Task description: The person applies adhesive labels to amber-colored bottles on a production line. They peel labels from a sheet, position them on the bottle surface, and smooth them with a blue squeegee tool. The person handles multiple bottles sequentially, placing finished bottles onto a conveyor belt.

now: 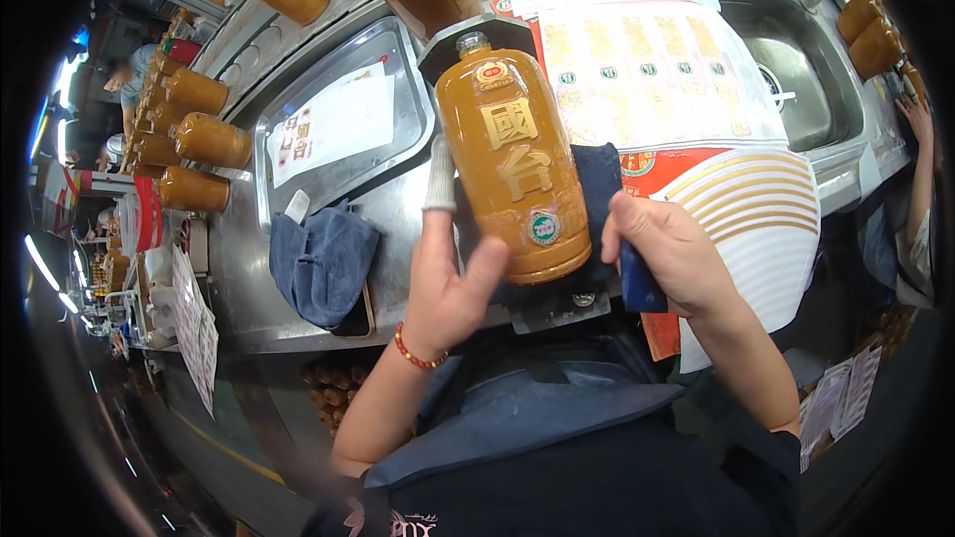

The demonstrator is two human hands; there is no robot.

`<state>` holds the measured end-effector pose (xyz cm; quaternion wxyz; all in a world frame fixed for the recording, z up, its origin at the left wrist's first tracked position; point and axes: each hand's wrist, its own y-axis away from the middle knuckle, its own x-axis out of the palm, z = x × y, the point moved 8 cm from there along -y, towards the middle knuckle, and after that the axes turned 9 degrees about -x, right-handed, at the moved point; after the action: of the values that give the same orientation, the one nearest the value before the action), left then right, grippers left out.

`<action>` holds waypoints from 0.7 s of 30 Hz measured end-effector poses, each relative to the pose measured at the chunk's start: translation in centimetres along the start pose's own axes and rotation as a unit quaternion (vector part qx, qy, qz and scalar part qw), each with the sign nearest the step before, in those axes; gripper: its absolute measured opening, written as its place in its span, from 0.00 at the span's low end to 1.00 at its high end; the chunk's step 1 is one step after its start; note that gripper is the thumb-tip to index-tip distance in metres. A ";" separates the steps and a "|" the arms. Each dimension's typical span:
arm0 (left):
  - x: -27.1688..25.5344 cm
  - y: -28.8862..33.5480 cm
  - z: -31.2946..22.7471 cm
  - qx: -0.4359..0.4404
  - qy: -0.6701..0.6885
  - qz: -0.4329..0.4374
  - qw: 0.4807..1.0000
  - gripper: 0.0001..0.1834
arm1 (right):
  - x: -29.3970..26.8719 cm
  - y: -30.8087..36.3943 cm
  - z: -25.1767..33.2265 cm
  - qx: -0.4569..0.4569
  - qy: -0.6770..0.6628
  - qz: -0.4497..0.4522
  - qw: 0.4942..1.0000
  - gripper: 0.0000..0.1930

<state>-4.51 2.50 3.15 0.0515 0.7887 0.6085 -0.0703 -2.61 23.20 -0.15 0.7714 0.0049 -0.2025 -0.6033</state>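
Note:
A brown glazed bottle point(512, 169) with raised gold characters, a red-gold emblem and a round green sticker lies tilted in front of me on a grey stand point(435, 65). My left hand point(445, 283) is along its lower left side, fingers stretched out and thumb spread over the bottle's lower edge. A white knitted finger cover point(440, 175) sits on that hand. At the lower right of the bottle, my right hand point(671, 254) is closed round a dark blue piece point(641, 283), whose kind I cannot make out. A dark blue cloth point(597, 179) lies between bottle and right hand.
A crumpled blue cloth point(323, 264) lies at left, below a metal tray point(408, 119) with printed sheets. Label sheets point(647, 70) and a fan of white gold-edged strips point(746, 229) lie right, near a sink point(816, 80). Several brown bottles point(204, 141) stand around. Another person's arm point(920, 159) is far right.

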 end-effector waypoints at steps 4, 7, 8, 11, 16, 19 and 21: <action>1.8 0.7 -1.2 0.002 0.075 0.019 0.997 0.47 | 1.2 -0.3 1.3 -0.001 0.082 0.022 0.996 0.14; 1.7 0.6 -0.7 -0.002 0.086 -0.004 0.996 0.47 | 1.3 -0.5 0.9 -0.002 0.070 0.035 0.997 0.13; 1.6 0.6 -0.5 0.002 0.077 0.001 0.997 0.46 | 1.2 -0.5 0.7 -0.001 0.065 0.030 0.997 0.13; 1.2 0.8 0.0 0.013 0.042 0.001 0.999 0.45 | 1.0 -0.4 0.0 0.004 0.058 0.024 0.998 0.12; 1.0 1.2 0.3 0.010 0.033 -0.011 0.999 0.45 | 0.8 -0.4 0.1 -0.003 0.055 0.021 0.998 0.10; 1.3 1.4 0.4 0.003 0.014 -0.012 1.000 0.48 | 1.0 -0.4 0.0 0.000 0.050 0.023 0.999 0.11; 1.5 1.3 0.3 -0.005 0.007 -0.013 1.000 0.49 | 0.9 -0.5 -0.1 0.004 0.061 0.030 0.998 0.11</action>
<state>-2.89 3.53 2.60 0.0502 0.7810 0.6194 -0.0622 -2.85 22.24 -0.11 0.8001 0.0385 -0.1571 -0.5776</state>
